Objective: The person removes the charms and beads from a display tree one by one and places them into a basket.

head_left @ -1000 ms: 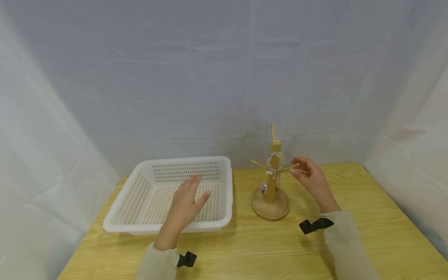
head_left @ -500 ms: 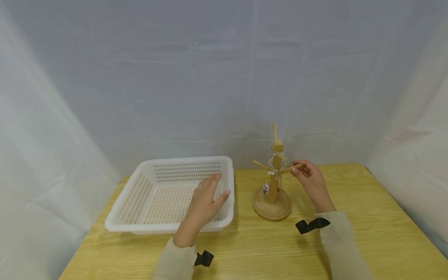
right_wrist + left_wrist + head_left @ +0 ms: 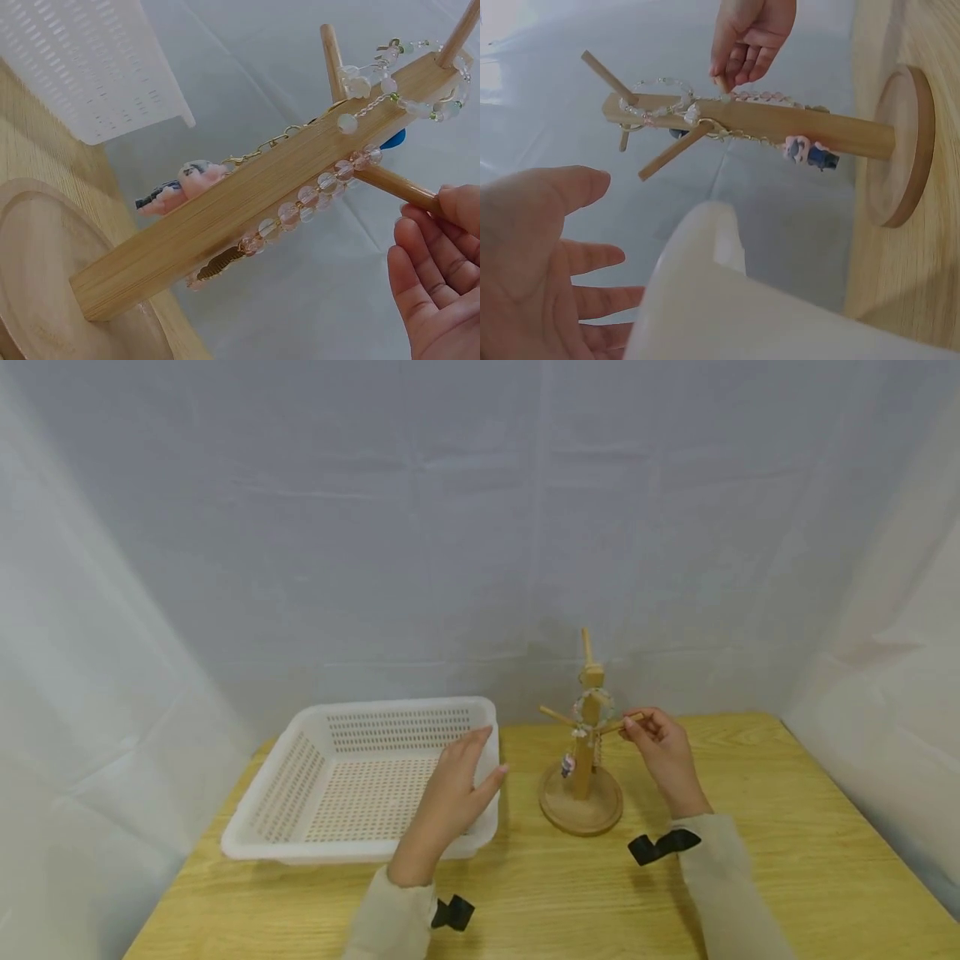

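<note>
A wooden jewelry stand (image 3: pixel 582 768) with a round base stands right of a white plastic basket (image 3: pixel 243 846). My right hand (image 3: pixel 666 760) pinches the end of the stand's right peg (image 3: pixel 397 187) between thumb and fingers. From that peg, close to the post, hangs a bracelet of clear pink beads (image 3: pixel 308 196). A pale bracelet with white and green beads (image 3: pixel 409 105) loops round an upper peg. On another peg's chain dangles a pink and blue charm (image 3: pixel 810 152). My left hand (image 3: pixel 450 793) hovers with fingers spread at the basket's right rim, holding nothing.
The wooden table (image 3: pixel 540 902) carries both basket and stand. Pale sheeting (image 3: pixel 480 527) hangs behind the table and along both sides. Another peg (image 3: pixel 587 647) sticks up from the top of the stand.
My left hand has moved right, from over the basket's middle to its right rim. My right hand's fingers have come together on the peg's end.
</note>
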`<state>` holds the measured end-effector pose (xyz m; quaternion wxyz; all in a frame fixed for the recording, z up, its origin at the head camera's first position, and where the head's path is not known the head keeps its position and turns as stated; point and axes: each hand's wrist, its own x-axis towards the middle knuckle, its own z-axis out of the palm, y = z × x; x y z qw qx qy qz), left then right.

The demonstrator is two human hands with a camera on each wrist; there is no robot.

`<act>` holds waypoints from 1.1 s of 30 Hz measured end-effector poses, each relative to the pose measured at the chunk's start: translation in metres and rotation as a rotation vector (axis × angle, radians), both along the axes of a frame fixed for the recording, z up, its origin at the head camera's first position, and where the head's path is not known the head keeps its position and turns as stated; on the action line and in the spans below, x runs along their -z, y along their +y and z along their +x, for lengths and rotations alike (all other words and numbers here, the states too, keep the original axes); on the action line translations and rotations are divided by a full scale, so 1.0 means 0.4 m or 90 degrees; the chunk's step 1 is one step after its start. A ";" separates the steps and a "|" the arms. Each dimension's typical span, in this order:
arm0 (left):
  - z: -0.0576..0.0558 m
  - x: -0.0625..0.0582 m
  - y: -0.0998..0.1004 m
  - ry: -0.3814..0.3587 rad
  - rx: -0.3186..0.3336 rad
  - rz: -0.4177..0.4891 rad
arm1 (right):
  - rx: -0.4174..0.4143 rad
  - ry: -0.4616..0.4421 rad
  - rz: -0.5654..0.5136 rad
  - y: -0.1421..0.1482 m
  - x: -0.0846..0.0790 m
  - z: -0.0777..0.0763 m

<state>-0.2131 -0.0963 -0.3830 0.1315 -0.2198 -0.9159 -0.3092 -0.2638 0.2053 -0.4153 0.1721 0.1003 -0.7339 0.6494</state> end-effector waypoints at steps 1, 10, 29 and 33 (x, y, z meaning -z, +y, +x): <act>0.000 0.000 0.004 -0.002 0.004 0.001 | 0.001 -0.001 0.001 0.000 0.002 -0.001; 0.002 -0.005 0.039 0.005 0.020 -0.001 | 0.003 0.003 -0.002 -0.003 0.004 -0.008; 0.007 0.008 0.106 -0.019 0.055 -0.005 | 0.003 0.007 -0.042 -0.005 0.009 -0.009; 0.009 0.012 0.120 -0.011 0.061 0.011 | 0.008 0.012 -0.048 -0.008 0.008 -0.009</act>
